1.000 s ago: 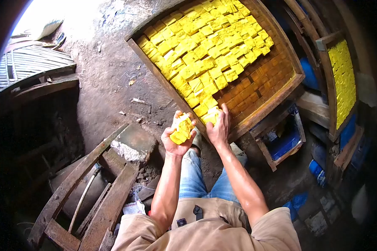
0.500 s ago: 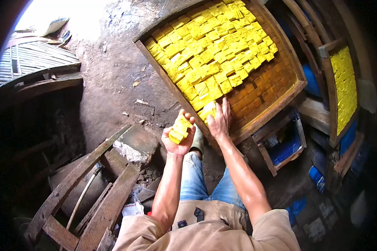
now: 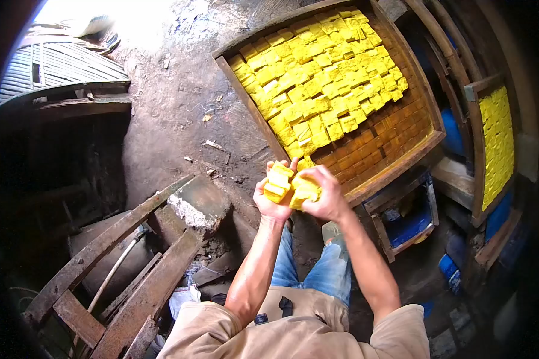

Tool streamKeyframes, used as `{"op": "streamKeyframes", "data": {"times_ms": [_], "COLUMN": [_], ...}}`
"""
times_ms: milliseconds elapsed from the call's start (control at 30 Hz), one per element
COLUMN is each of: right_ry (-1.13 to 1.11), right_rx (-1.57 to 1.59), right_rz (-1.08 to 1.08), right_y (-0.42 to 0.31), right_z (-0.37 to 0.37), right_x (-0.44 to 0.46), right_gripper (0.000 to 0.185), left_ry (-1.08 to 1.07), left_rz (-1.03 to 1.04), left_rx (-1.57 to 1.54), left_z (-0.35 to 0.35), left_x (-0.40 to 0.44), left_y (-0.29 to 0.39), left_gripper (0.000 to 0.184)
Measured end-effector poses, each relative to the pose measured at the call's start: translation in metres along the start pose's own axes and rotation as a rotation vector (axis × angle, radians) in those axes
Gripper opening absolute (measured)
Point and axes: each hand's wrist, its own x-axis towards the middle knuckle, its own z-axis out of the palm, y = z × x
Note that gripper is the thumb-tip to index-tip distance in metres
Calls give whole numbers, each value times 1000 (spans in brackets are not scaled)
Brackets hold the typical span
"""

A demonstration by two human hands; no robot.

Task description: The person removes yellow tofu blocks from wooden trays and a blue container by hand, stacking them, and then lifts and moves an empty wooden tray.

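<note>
My left hand point(image 3: 273, 207) is palm up, its fingers curled round a small stack of yellow tofu blocks point(image 3: 278, 182). Close against it, my right hand point(image 3: 330, 194) grips more yellow tofu point(image 3: 305, 191), partly covered by the fingers. Both hands are just off the near corner of a wood-framed tray point(image 3: 380, 140) with a woven bottom. Overlapping rows of yellow tofu point(image 3: 323, 78) cover the tray's far and left part. The woven bottom shows along the right and near side.
At the right, another framed panel of yellow pieces point(image 3: 497, 143) stands on edge in a wooden rack. Below the tray is a small wooden frame point(image 3: 431, 224) with blue inside. Old timbers point(image 3: 156, 287) and a broken concrete block point(image 3: 200, 203) lie at the left.
My right hand has come off the tray corner with tofu in it and moved left and down to my left hand. The view has shifted slightly.
</note>
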Motion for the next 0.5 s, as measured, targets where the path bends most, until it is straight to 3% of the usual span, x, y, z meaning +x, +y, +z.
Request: {"op": "streamKeyframes", "data": {"times_ms": [33, 133, 233, 267, 300, 333, 500], "right_ry": [-4, 122, 25, 4, 260, 289, 376], "right_rx": [-37, -234, 450, 421, -116, -361, -368], "right_rz": [-13, -49, 163, 380, 84, -6, 14], "right_y": [-9, -26, -3, 5, 34, 65, 94], "right_z": [11, 52, 52, 32, 30, 28, 51], "right_x": [-3, -18, -17, -9, -5, 1, 23], "right_gripper": [51, 56, 49, 36, 25, 25, 29], "left_ry": [-89, -68, -4, -5, -5, -29, 32], "left_rz": [15, 29, 9, -16, -41, -64, -57], "left_rx": [60, 31, -25, -32, -39, -74, -8], "left_z": [-13, -15, -32, -35, -38, -42, -41], "left_x": [-3, -22, -38, -42, -47, -51, -53], "left_y": [-3, -4, 16, 21, 26, 29, 37], "left_gripper": [42, 47, 51, 53, 55, 57, 66]}}
